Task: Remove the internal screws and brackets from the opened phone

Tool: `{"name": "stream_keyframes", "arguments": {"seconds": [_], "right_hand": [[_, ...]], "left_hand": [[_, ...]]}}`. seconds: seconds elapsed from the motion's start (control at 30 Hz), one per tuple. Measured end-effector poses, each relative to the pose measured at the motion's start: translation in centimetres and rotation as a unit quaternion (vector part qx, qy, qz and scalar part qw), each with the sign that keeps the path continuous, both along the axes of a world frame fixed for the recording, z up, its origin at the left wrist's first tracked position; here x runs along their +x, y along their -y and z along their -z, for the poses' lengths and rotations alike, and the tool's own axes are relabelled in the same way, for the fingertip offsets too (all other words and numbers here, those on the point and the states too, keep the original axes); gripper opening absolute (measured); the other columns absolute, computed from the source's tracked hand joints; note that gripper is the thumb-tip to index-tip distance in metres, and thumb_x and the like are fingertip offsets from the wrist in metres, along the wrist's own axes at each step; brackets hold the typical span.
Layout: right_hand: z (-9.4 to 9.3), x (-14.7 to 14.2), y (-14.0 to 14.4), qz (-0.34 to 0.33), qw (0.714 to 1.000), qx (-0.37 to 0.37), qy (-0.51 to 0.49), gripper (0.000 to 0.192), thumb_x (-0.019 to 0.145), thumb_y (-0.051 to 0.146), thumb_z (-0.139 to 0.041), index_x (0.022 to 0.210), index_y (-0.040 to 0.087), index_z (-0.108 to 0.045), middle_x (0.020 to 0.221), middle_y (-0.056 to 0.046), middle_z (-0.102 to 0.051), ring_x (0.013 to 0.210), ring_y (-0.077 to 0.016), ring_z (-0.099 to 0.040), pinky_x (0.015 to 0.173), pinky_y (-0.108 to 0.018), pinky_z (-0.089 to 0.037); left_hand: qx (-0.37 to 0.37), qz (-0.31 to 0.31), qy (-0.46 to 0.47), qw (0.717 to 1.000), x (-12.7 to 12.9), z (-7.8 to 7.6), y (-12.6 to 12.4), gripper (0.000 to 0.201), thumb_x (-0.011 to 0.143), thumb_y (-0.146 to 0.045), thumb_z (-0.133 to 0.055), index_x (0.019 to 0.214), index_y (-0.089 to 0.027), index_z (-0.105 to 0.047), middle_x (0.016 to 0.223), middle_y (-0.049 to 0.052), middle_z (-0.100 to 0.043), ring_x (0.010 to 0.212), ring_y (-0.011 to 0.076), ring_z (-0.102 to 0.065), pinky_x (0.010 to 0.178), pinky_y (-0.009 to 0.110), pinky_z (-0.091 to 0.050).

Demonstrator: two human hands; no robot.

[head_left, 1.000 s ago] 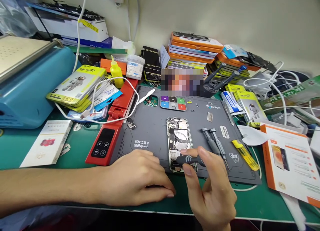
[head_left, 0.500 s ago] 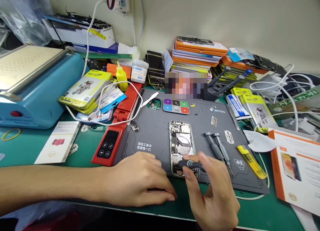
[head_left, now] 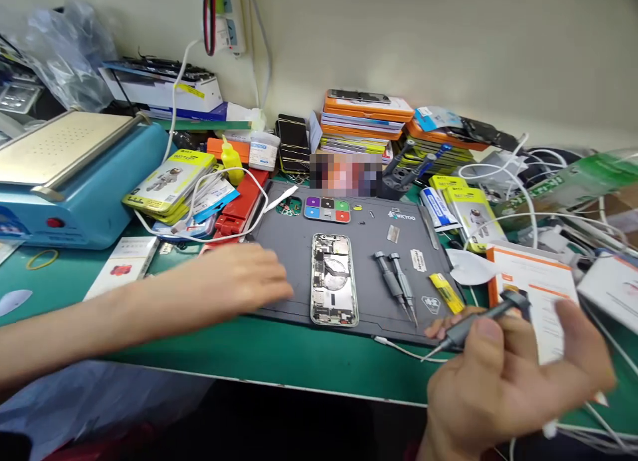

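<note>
An opened phone (head_left: 325, 300) with its inner parts bare lies on the dark grey work mat (head_left: 279, 255). My right hand (head_left: 508, 388), palm turned partly up at the lower right, grips a grey precision screwdriver (head_left: 468, 326) whose tip points down and left, away from the phone. To the phone's left, my left hand (head_left: 244, 275) hovers palm down over the mat's left edge, somewhat blurred, fingers stretched out and holding nothing. Two more screwdrivers (head_left: 389, 280) rest on the mat right of the phone, beside a yellow-handled tool (head_left: 446, 293).
A small coloured tray (head_left: 327, 209) sits above the phone. Left stand a blue heating machine (head_left: 100, 195), battery packs (head_left: 169, 182) and a red device (head_left: 239, 212). A white and orange box (head_left: 535, 275) and loose white cables (head_left: 528, 182) crowd the right.
My right hand has moved off the phone to the right, taking the screwdriver with it. My left hand has lifted and drawn left. The camera view has shifted slightly.
</note>
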State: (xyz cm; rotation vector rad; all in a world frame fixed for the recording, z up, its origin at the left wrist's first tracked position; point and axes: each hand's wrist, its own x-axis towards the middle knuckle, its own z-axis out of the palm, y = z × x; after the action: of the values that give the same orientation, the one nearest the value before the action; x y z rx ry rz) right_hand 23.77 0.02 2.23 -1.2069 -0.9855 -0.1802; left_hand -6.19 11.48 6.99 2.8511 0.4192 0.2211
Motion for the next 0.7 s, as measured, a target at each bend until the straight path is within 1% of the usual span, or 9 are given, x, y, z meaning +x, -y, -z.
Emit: {"name": "stream_keyframes", "arguments": {"seconds": [0.03,0.1,0.17,0.23,0.27,0.4,0.53,0.63,0.7], "right_hand": [[-0.1,1.4,0.3,-0.004,0.999,-0.044,0.004,0.055,0.095,0.022,-0.081,0.148,0.029,-0.066,0.077,0.004,-0.062,0.055,-0.0139,-0.058,0.044,-0.025,-0.048],[-0.1,3.9,0.7,-0.008,0.985,-0.173,0.027,0.053,0.099,0.036,-0.079,0.147,0.026,-0.059,0.078,0.005,-0.063,0.055,-0.0128,-0.057,0.045,-0.024,-0.045],[-0.2,5.7,0.8,-0.015,0.969,-0.241,0.055,0.052,0.099,0.045,-0.077,0.142,0.022,-0.06,0.077,0.004,-0.066,0.056,-0.0136,-0.059,0.049,-0.025,-0.047],[-0.5,6.7,0.5,-0.017,0.952,-0.292,0.088,0.048,0.098,0.049,-0.075,0.136,0.021,-0.065,0.075,0.003,-0.069,0.058,-0.0154,-0.062,0.054,-0.027,-0.049],[-0.6,7.0,0.3,-0.017,0.941,-0.32,0.108,0.046,0.098,0.05,-0.074,0.134,0.022,-0.068,0.074,0.003,-0.069,0.058,-0.0162,-0.063,0.055,-0.028,-0.048],[-0.8,7.3,-0.5,-0.011,0.887,-0.42,0.194,0.037,0.099,0.045,-0.065,0.13,0.027,-0.073,0.08,0.0,-0.075,0.063,-0.019,-0.065,0.057,-0.03,-0.041],[0.0,7.0,-0.6,0.029,0.857,-0.442,0.262,0.041,0.103,0.047,-0.056,0.134,0.025,-0.071,0.091,-0.004,-0.078,0.074,-0.0241,-0.069,0.06,-0.032,-0.04],[0.4,6.4,-0.6,0.061,0.851,-0.421,0.308,0.039,0.106,0.047,-0.052,0.127,0.021,-0.073,0.097,-0.008,-0.077,0.086,-0.0287,-0.071,0.062,-0.034,-0.041],[0.4,5.6,-0.4,0.095,0.852,-0.393,0.332,0.039,0.11,0.045,-0.047,0.124,0.02,-0.074,0.106,-0.012,-0.076,0.099,-0.0321,-0.07,0.069,-0.037,-0.043]], "left_hand": [[0.034,-0.046,-0.012,0.998,-1.1,0.0,-0.9,0.028,0.114,-0.014,-0.052,0.128,-0.021,-0.076,0.125,0.011,-0.08,0.114,0.028,-0.072,0.1,0.038,-0.053],[0.066,-0.08,-0.024,0.994,-3.1,0.5,-2.5,0.029,0.117,-0.033,-0.055,0.133,-0.021,-0.075,0.134,0.012,-0.076,0.116,0.0307,-0.069,0.103,0.044,-0.053],[0.075,-0.096,-0.031,0.992,-4.5,1.2,-3.6,0.043,0.12,-0.047,-0.044,0.138,-0.023,-0.075,0.139,0.009,-0.074,0.12,0.0304,-0.068,0.107,0.045,-0.052],[0.058,-0.13,-0.054,0.988,-5.2,2.0,-4.1,0.059,0.121,-0.052,-0.027,0.143,-0.022,-0.073,0.143,0.003,-0.072,0.13,0.031,-0.064,0.116,0.046,-0.047],[0.05,-0.126,-0.058,0.989,-5.3,2.3,-4.2,0.061,0.12,-0.054,-0.026,0.145,-0.023,-0.072,0.144,0.001,-0.071,0.131,0.0302,-0.064,0.116,0.044,-0.046],[0.032,-0.101,-0.023,0.994,-5.0,3.5,-4.7,0.04,0.117,-0.052,-0.049,0.136,-0.03,-0.077,0.137,0.007,-0.076,0.119,0.0274,-0.069,0.108,0.038,-0.052],[0.002,-0.114,0.007,0.993,-4.4,3.7,-5.4,0.033,0.117,-0.045,-0.053,0.121,-0.028,-0.08,0.12,0.006,-0.078,0.106,0.0253,-0.069,0.099,0.036,-0.05],[-0.018,-0.126,0.018,0.992,-3.5,3.4,-5.4,0.03,0.117,-0.042,-0.054,0.113,-0.026,-0.079,0.114,0.006,-0.078,0.103,0.0252,-0.068,0.097,0.036,-0.049],[-0.023,-0.136,0.023,0.99,-2.6,3.3,-4.8,0.025,0.115,-0.041,-0.058,0.114,-0.025,-0.078,0.114,0.005,-0.078,0.106,0.026,-0.068,0.099,0.037,-0.048]]}}
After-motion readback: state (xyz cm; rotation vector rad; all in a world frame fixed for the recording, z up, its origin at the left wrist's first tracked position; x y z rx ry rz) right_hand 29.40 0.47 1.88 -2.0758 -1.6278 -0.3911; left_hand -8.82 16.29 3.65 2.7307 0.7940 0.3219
